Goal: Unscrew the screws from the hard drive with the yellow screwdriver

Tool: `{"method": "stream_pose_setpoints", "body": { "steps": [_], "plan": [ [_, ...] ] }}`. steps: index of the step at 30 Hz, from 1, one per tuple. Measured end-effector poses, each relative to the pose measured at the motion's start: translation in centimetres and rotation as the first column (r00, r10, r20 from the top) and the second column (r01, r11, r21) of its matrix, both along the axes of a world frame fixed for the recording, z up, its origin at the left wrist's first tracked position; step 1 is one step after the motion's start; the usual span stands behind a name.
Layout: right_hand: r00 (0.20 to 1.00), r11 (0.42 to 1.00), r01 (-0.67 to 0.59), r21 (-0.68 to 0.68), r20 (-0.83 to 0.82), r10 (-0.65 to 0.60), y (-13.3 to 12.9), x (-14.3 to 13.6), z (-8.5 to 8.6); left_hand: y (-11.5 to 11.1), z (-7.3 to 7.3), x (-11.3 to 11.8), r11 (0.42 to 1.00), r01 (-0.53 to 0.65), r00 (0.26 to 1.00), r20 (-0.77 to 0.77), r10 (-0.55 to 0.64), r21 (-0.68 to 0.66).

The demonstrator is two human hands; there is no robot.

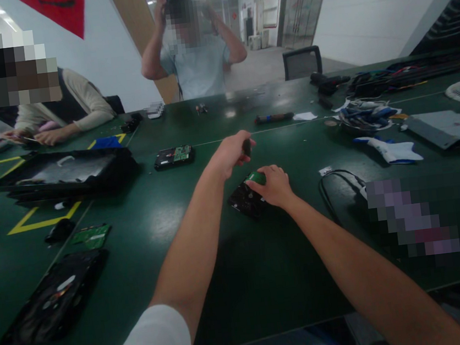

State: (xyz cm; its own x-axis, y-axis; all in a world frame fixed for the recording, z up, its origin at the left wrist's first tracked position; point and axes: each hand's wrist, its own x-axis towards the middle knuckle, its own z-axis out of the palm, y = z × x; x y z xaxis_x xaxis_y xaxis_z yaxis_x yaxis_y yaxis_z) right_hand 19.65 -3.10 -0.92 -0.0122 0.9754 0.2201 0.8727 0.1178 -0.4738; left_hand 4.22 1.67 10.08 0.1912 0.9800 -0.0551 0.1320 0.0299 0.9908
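Note:
A dark hard drive (246, 197) lies on the green table in front of me, with a green circuit board (256, 178) at its far edge. My right hand (276, 185) is closed on the drive from the right, thumb and fingers at the board. Just above and to the left, my left hand (234, 152) hangs over the table with curled fingers. Something small and dark shows at its fingertips, too unclear to name. Farther back on the left sits another hard drive (174, 156) with its green board facing up.
An opened drive (55, 297) and a loose circuit board (91, 236) lie at near left, below black trays (67, 171). On the right are a cable (325, 197), a white-and-blue piece (393, 149), a metal box (451, 128) and a screwdriver-like tool (273, 118). Two people sit opposite.

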Motion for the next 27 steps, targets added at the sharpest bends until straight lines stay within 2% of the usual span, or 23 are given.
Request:
{"method": "stream_pose_setpoints", "body": {
  "steps": [8, 16, 20, 27],
  "plan": [
    [1.0, 1.0, 0.002, -0.004, 0.01, -0.001, -0.17, -0.03, 0.19, -0.09, 0.14, -0.26, 1.0, 0.002, 0.997, 0.083, 0.001, -0.028],
    [1.0, 1.0, -0.001, 0.012, 0.003, 0.001, 0.03, 0.03, -0.05, 0.04, -0.09, -0.28, 0.996, -0.002, 0.999, -0.042, 0.006, 0.087],
    [1.0, 1.0, -0.006, 0.009, 0.008, 0.006, -0.02, 0.03, 0.03, 0.13, -0.2, -0.28, 0.996, -0.005, 1.0, 0.019, 0.003, 0.093],
    [1.0, 1.0, -0.004, 0.014, 0.012, 0.004, -0.24, -0.05, 0.18, -0.1, -0.06, -0.29, 0.993, 0.08, 0.99, 0.113, -0.089, 0.083]
  ]
}}
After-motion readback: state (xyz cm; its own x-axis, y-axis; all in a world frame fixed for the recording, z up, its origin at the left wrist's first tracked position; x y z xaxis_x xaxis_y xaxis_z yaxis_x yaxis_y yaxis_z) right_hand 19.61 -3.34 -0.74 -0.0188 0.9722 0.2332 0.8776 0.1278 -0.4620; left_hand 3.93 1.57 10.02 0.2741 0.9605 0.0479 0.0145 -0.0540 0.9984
